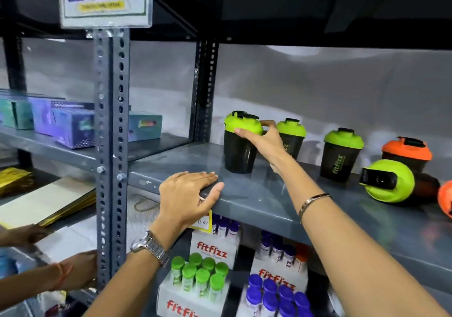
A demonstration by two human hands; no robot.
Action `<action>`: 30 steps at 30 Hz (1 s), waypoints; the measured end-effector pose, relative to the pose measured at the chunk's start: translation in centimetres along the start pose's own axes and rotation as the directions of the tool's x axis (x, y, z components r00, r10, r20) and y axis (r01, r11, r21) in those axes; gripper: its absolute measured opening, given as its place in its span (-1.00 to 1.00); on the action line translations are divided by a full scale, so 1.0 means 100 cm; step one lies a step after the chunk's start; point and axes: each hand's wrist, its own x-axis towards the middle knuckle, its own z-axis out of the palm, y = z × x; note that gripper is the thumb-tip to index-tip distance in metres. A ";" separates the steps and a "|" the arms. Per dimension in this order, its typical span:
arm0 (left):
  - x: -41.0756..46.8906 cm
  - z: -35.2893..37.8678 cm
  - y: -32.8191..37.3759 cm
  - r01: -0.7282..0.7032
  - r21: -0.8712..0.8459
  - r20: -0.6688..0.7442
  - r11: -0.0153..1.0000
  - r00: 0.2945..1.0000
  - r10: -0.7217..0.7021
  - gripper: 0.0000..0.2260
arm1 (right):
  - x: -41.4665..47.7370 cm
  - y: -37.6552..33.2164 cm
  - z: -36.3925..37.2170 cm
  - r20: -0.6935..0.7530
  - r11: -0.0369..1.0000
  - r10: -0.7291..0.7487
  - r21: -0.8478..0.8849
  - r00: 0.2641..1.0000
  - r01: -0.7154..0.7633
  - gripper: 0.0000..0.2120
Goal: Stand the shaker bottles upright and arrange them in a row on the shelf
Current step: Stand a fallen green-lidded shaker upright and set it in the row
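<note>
nearest to us, below the shelf (256,201), stood trays of green-capped tubes (199,274) and purple-capped tubes (276,294) in white fitfizz cartons. our left hand (188,198) lay flat and released on the shelf's front edge, fingers spread over the lip, a metal watch (150,248) on that wrist. our right arm, with a thin bracelet (314,203), reached across the shelf toward its back. our right hand (263,139) was grasping the leftmost green-lidded shaker (238,143) around its lid and upper body; that bottle stood upright near the back left corner of the shelf. just behind the hand a second green-lidded shaker (292,136) stood upright, and a third (341,154) further right, well apart from it. toward the right edge an orange-lidded shaker (406,151) stood upright, while a green-lidded shaker on its side (391,181) lay in front of it, lid facing us. another orange lid (445,200) was cut off at the edge.
</note>
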 end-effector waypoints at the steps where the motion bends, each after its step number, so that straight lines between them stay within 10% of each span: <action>1: 0.000 0.000 0.000 -0.002 -0.003 -0.003 1.000 1.000 0.002 -0.61 | -0.001 0.001 0.001 0.015 0.999 -0.019 -0.028 1.000 0.019 -0.23; 6: -0.001 0.000 0.000 0.000 -0.035 -0.018 0.999 1.000 0.000 -0.63 | -0.004 0.005 0.014 -0.038 0.927 -0.054 -0.373 0.998 0.036 0.01; 12: 0.000 0.001 0.000 -0.013 -0.049 -0.034 0.999 0.999 0.012 -0.63 | 0.000 0.002 0.017 0.113 0.994 0.067 -0.095 0.991 -0.056 -0.15; 16: -0.001 0.002 -0.001 -0.016 -0.047 -0.033 0.999 0.999 0.014 -0.63 | -0.005 0.006 0.024 0.103 0.968 0.107 -0.237 0.989 -0.080 0.06; 30: -0.001 0.002 -0.002 -0.008 -0.047 -0.022 0.999 1.000 0.007 -0.61 | -0.002 0.010 0.027 0.157 0.977 0.146 -0.179 0.977 -0.117 -0.21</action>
